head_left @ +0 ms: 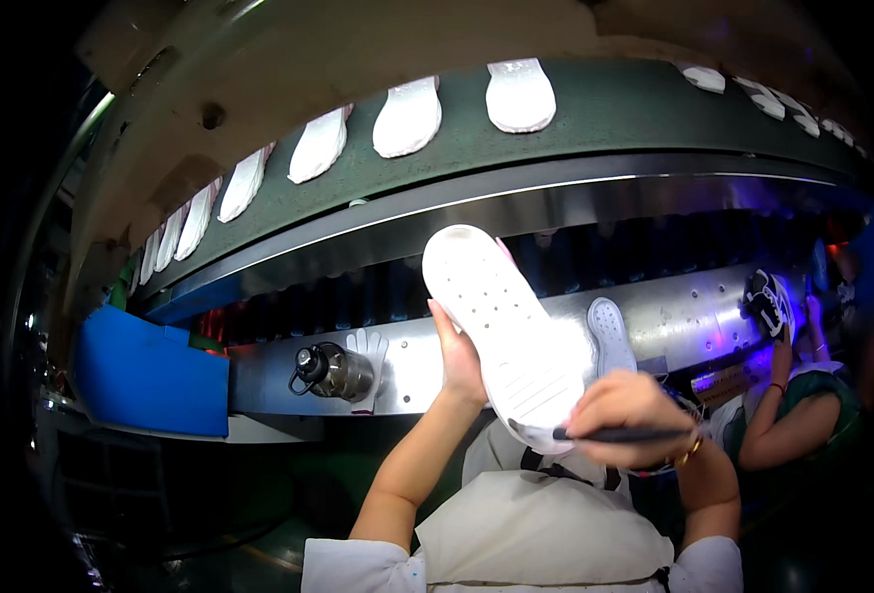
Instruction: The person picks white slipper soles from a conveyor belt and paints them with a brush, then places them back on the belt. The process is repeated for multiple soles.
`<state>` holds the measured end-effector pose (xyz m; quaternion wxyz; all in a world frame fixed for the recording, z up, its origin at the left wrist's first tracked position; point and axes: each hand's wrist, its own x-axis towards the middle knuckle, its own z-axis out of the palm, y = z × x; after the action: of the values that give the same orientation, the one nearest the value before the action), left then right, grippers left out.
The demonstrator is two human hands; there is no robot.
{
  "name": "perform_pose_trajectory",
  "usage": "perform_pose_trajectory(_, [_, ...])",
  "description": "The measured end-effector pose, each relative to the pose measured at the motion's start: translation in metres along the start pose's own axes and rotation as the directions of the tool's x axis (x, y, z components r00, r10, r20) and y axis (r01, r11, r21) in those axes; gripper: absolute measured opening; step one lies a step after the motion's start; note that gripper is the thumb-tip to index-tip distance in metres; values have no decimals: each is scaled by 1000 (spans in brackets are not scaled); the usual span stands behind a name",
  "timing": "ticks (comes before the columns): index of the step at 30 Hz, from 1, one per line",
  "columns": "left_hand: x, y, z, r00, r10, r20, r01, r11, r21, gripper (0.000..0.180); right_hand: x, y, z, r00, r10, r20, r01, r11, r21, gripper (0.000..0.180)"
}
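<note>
Left hand: the left hand (457, 361) sits at centre frame, its grip wrapped along the left edge of a white shoe sole (506, 331), holding it up with the bottom facing the camera.
Right hand: the right hand (630, 420), lower centre-right, has its grip pinched on a thin dark brush (620, 434) – the tip lies against the lower end of the sole.
Sole: tilted, one end toward the upper middle of the frame, the other low by the brush, held above the person's pale apron (546, 529).
Counter: a metal counter (417, 366) runs across the middle; on it a steel bottle (333, 373) lies at left, touching a white glove (368, 356), and a smaller white sole (612, 334) rests just right of the held one.
Upper frame: a green belt (595, 119) carries a row of white soles (407, 117).
Left of frame: a blue bin (150, 374).
Right edge: another person's hand (781, 341) holds a black-and-white shoe (768, 301).
Step, as judged: brushing the lower end of the sole – apparently in progress.
Next move, as judged: calls for a steady left-hand hold and light strokes kept on the sole.
</note>
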<state>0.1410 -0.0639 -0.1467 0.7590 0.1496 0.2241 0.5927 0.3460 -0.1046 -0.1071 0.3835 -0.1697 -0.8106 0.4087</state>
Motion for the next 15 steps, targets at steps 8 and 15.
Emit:
perform_pose_trajectory(8, [6, 3, 6, 986, 121, 111, -128, 990, 58, 76, 12, 1, 12, 994, -21, -110, 36, 990, 139, 19])
perform_pose_trajectory(15, [10, 19, 13, 948, 318, -10, -316, 945, 80, 74, -4, 20, 8, 986, 86, -142, -62, 984, 166, 23])
